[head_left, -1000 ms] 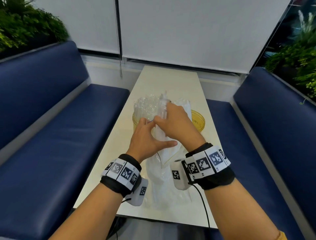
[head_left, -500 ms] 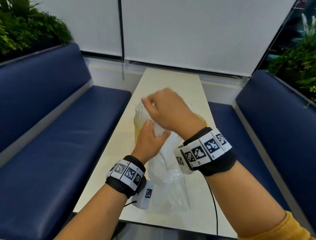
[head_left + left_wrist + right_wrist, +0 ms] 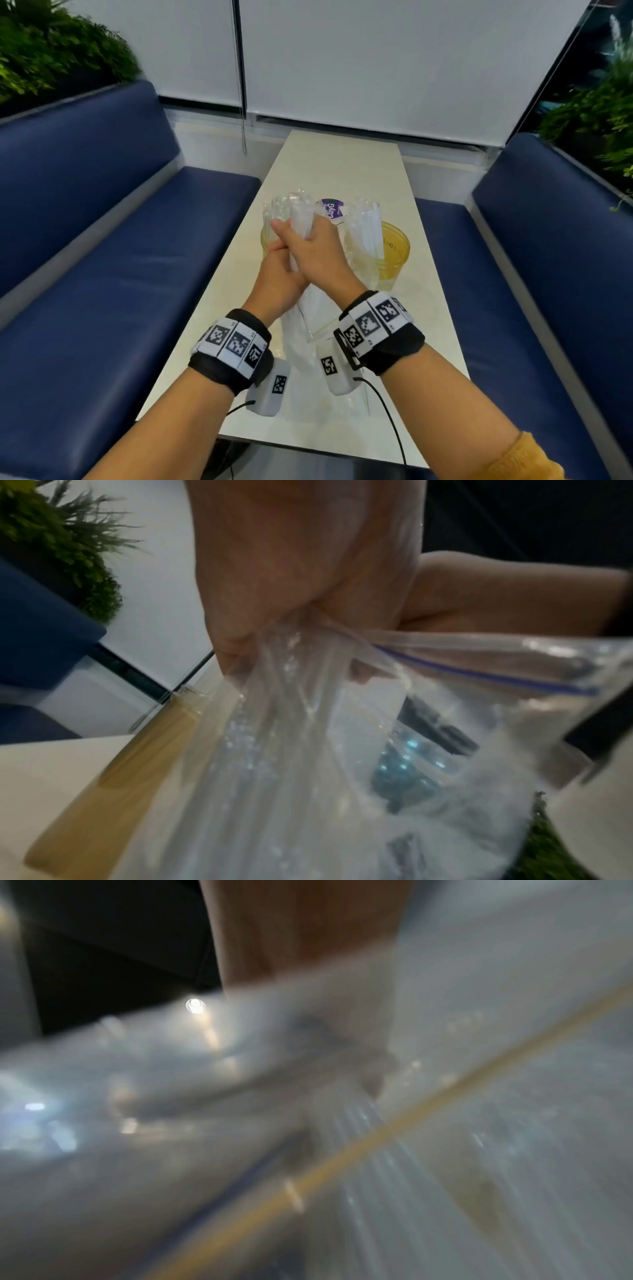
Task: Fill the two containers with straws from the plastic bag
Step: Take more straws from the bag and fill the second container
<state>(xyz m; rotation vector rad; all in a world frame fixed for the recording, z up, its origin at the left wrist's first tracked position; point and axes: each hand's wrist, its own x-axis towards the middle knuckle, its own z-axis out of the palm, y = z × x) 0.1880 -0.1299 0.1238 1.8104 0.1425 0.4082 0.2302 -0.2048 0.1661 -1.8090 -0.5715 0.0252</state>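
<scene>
White desk (image 3: 342, 164) between blue benches; right hand (image 3: 317, 251) grip wraps straws (image 3: 301, 219) over left container (image 3: 265, 241), left hand (image 3: 277, 281) apparently clutches plastic bag (image 3: 313, 308); right container (image 3: 394, 246) part-filled

we read "clayg" in white on a purple round label (image 3: 331, 209). the rest is cut off. the scribble on the yellow tub (image 3: 394, 246) is unreadable.

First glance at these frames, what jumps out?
Both hands meet mid-table: the right hand grips a bundle of straws above the left hand, which holds the plastic bag. Behind them stand two yellow containers, the right container already holding straws.
</scene>
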